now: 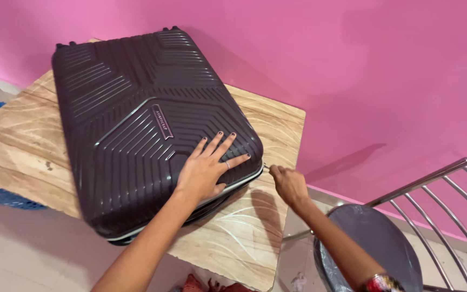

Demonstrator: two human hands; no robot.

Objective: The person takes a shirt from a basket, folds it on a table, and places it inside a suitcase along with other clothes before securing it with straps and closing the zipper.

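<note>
1. Dark ribbed hard-shell suitcase (136, 124) lying flat on the wood-grain desk (266, 124), wheels toward the pink wall (363, 65), near corner overhanging the desk's front edge.
2. Left hand (206, 170) planted flat on the lid near the right corner, fingers (224, 141) spread wide, palm down, apparently bracing the shell.
3. Right hand (290, 184) just beside that corner, fingers pressed together and pinching the small zipper pull (266, 168) at the seam.
4. Seam gaping slightly along the near edge under the left hand.
5. Step in hand, by the look of it: working the zipper around the corner; opening or closing, cannot tell.
6. Calls for a steady pull along the seam line, lid kept pinned down.
7. Metal chair (401, 238) with plastic-wrapped seat at lower right, well apart from the suitcase.
</note>
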